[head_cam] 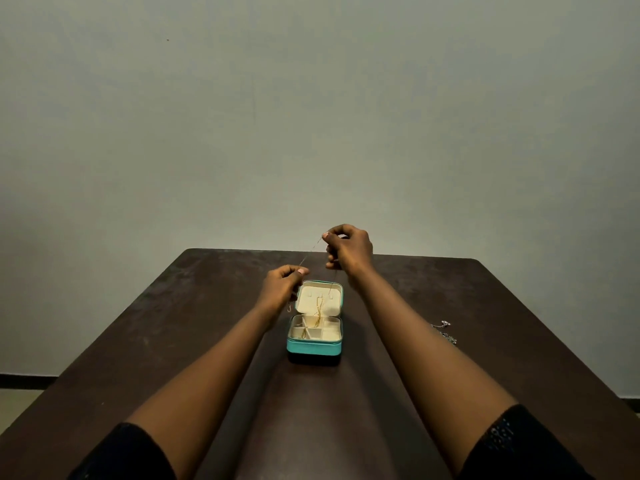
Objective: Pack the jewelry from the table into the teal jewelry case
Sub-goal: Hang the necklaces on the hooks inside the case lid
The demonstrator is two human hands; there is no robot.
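The teal jewelry case (313, 348) stands open in the middle of the dark table, its cream lid up and its cream compartments showing. A thin gold chain (311, 251) stretches between my two hands above the case. My left hand (282, 284) pinches one end just left of the lid. My right hand (348, 249) pinches the other end higher up, behind the case. A gold strand (319, 311) hangs in front of the lid down into the compartments. A small clasp dangles below my left hand.
The dark brown table (173, 341) reaches back to a plain grey wall. Silver jewelry pieces (443, 329) lie on the table to the right of my right forearm. Both forearms reach in from the near edge on either side of the case.
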